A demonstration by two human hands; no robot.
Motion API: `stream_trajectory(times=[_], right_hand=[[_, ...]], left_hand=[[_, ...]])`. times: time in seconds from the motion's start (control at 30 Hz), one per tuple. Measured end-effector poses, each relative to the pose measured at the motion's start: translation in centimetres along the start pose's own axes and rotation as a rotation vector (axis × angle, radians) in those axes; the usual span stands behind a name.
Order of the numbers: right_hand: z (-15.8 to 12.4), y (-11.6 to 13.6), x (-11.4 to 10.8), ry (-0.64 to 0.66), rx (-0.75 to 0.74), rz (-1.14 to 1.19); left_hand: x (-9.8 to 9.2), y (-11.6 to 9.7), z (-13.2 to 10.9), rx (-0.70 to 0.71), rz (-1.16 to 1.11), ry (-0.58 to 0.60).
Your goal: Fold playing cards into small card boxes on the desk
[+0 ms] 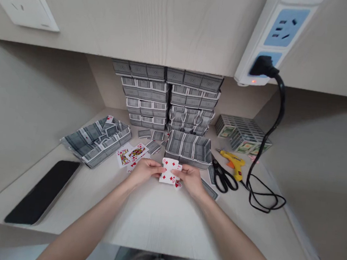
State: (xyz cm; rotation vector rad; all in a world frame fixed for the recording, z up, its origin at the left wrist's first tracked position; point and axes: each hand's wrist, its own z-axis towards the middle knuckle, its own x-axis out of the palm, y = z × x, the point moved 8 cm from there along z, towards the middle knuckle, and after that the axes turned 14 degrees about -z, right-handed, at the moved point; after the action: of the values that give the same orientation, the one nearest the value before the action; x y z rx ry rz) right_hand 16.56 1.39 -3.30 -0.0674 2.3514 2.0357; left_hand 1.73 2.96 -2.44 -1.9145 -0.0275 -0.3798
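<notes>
My left hand [144, 171] pinches the left edge of a six of diamonds playing card [168, 176]. From the other side my right hand [191, 179] grips the same card, with a four card [179, 168] peeking out behind it. Just below them a red eight card [178, 185] lies partly covered. Beyond my hands stands an open box made of playing cards [189, 159], its grey patterned backs facing out. Loose cards, among them a face card [137, 152], are scattered beside my left hand.
Stacked card boxes [146, 89] line the back. A box of loose cards [104, 155] and a black phone-like slab [44, 190] lie left. Black scissors [223, 177], a yellow glue gun [234, 162], its black cable [265, 207] and packaged decks [245, 132] are right. A power strip [274, 37] hangs above.
</notes>
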Motion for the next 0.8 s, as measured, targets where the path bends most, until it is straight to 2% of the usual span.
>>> stream_trajectory(times=[0.23, 0.47, 0.6, 0.8], right_hand=[[-0.2, 0.0, 0.3, 0.006, 0.043, 0.024], [-1.0, 0.5, 1.4, 0.07, 0.073, 0.084], [-1.2, 0.6, 1.8, 0.109, 0.082, 0.127], [-1.3, 0.5, 2.5, 0.184, 0.085, 0.143]], left_hand=[[0.1, -0.1, 0.2, 0.113, 0.106, -0.03], [0.6, -2.2, -0.9, 0.514, 0.527, -0.192], [1.2, -2.6, -1.6, 0.56, 0.663, -0.196], [1.1, -2.5, -1.5, 0.569, 0.662, -0.212]])
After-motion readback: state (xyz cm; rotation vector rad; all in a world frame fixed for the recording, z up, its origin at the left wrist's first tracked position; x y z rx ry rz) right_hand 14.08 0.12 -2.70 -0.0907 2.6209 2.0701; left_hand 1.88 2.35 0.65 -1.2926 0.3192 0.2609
